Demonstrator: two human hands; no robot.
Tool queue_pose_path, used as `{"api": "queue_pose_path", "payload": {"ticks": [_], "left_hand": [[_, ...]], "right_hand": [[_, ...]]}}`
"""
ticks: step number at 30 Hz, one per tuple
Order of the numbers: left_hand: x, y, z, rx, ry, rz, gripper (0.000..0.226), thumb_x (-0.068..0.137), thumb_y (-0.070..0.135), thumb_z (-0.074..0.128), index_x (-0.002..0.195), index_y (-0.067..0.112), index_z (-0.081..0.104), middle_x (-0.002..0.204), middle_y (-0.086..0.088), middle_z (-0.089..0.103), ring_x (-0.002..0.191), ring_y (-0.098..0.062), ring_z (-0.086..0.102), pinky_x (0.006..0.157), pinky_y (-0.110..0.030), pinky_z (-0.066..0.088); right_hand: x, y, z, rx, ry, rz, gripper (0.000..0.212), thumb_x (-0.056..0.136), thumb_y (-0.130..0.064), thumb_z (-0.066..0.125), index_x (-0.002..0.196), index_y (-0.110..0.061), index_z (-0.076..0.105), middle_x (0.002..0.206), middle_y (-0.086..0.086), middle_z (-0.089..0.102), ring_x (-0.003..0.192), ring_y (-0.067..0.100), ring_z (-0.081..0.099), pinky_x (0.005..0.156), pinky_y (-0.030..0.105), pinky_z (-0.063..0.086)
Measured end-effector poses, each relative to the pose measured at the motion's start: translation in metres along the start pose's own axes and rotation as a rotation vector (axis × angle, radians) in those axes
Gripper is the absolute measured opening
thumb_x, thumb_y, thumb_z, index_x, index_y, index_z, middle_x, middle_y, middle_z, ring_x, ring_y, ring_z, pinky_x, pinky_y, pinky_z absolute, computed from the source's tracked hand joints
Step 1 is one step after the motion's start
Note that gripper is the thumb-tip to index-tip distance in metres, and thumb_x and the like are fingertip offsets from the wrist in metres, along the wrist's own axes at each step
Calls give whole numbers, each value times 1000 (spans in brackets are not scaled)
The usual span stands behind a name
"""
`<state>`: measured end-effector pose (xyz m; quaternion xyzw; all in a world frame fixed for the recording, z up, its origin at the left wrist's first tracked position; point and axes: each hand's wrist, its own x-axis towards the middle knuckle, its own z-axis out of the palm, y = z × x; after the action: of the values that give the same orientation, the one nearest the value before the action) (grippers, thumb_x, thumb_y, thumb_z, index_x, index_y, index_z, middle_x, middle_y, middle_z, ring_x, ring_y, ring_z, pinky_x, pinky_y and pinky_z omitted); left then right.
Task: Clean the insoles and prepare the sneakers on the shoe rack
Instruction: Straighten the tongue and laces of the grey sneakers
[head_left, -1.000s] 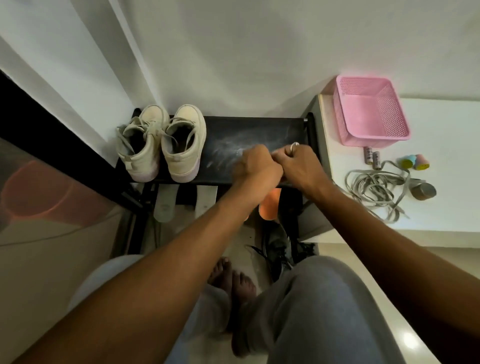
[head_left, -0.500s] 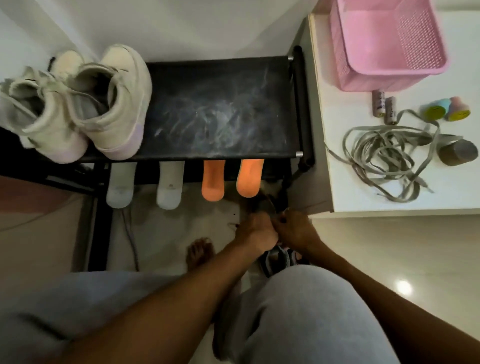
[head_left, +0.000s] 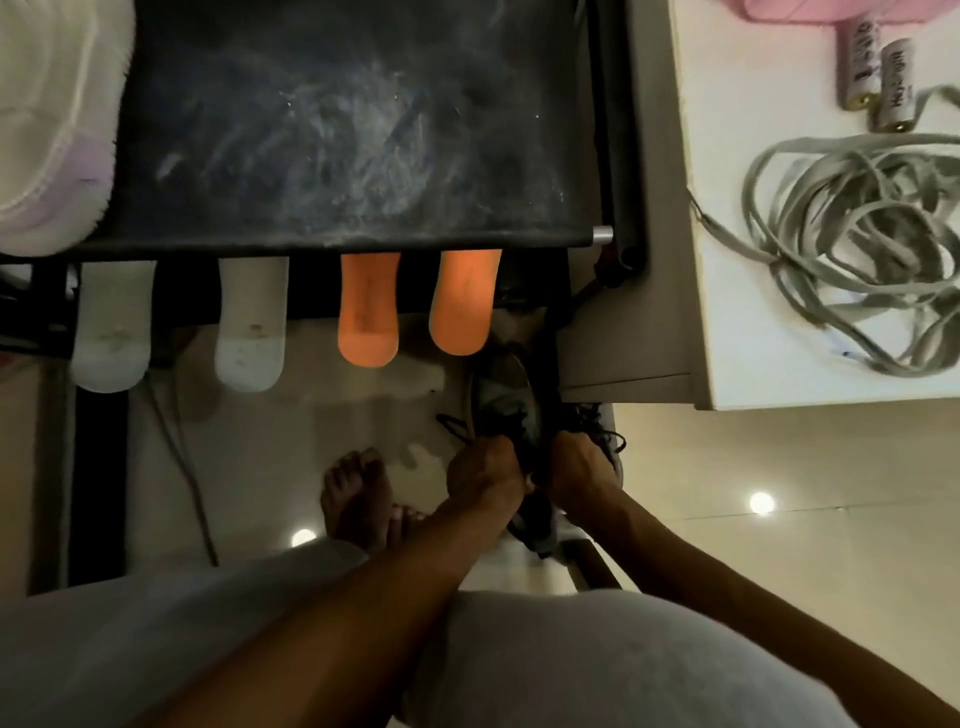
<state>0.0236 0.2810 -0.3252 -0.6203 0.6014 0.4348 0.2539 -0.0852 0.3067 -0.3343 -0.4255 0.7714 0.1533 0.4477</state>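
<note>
Insoles, four of them, stick out side by side from under the top shelf of the shoe rack (head_left: 337, 130): two white insoles (head_left: 111, 332) on the left, soiled with small marks near their rounded ends, and two orange insoles (head_left: 368, 312) on the right, the left one with a faint dark print along its middle. The shelf itself is black and streaked with pale dust. A cream sneaker (head_left: 52, 130) with a lilac-tinted sole stands at its left end.

Down on the floor by the rack's right leg lie the dark sneakers (head_left: 498, 389), black laces loose. The left hand (head_left: 483, 467) and the right hand (head_left: 576, 462) are both curled tight on them, side by side; which part each finger grips is hidden. A bare foot (head_left: 358, 499) rests just left of the hands.

On the white tabletop (head_left: 727, 338) to the right, only the lower edge of a pink basket (head_left: 831, 10) shows, its contents out of sight. Two batteries (head_left: 862, 57) lie just below it, beside a tangle of grey laces (head_left: 857, 249).
</note>
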Motion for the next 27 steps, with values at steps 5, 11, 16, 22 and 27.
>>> {"api": "queue_pose_path", "payload": {"ticks": [5, 11, 16, 22, 27], "left_hand": [[-2, -3, -10, 13, -15, 31, 25, 99, 22, 58, 120, 9, 63, 126, -13, 64, 116, -33, 62, 92, -39, 51], [-99, 8, -102, -108, -31, -60, 46, 110, 15, 35, 152, -4, 28, 161, -15, 27, 146, -31, 31, 109, -22, 17], [-94, -16, -115, -90, -84, -141, 30, 104, 25, 51, 121, 6, 65, 140, -14, 58, 122, -33, 59, 99, -35, 49], [-101, -36, -157, -55, -223, -109, 21, 97, 24, 62, 84, 8, 61, 98, -11, 75, 64, -24, 66, 77, -37, 60], [-133, -42, -210, 49, -228, -95, 22, 100, 26, 57, 94, 6, 63, 105, -4, 76, 72, -21, 67, 81, -34, 59]], "right_hand": [[-3, -9, -4, -154, 22, -60, 23, 97, -25, 63, 111, -8, 69, 107, 12, 72, 98, 30, 70, 82, 39, 57], [-18, -34, -20, -150, -33, -137, 30, 99, -35, 61, 115, -11, 67, 108, 8, 70, 99, 26, 68, 82, 33, 54], [-47, -65, -54, -234, -77, -306, 34, 97, -39, 59, 106, -7, 67, 97, 9, 64, 90, 27, 63, 70, 31, 44], [-91, -96, -105, -239, -150, -459, 32, 96, -23, 62, 67, -15, 54, 69, 2, 50, 74, 21, 54, 55, 25, 35], [-127, -132, -142, -95, -215, -488, 22, 95, -24, 60, 84, -6, 67, 71, 6, 59, 58, 16, 55, 51, 27, 42]]}}
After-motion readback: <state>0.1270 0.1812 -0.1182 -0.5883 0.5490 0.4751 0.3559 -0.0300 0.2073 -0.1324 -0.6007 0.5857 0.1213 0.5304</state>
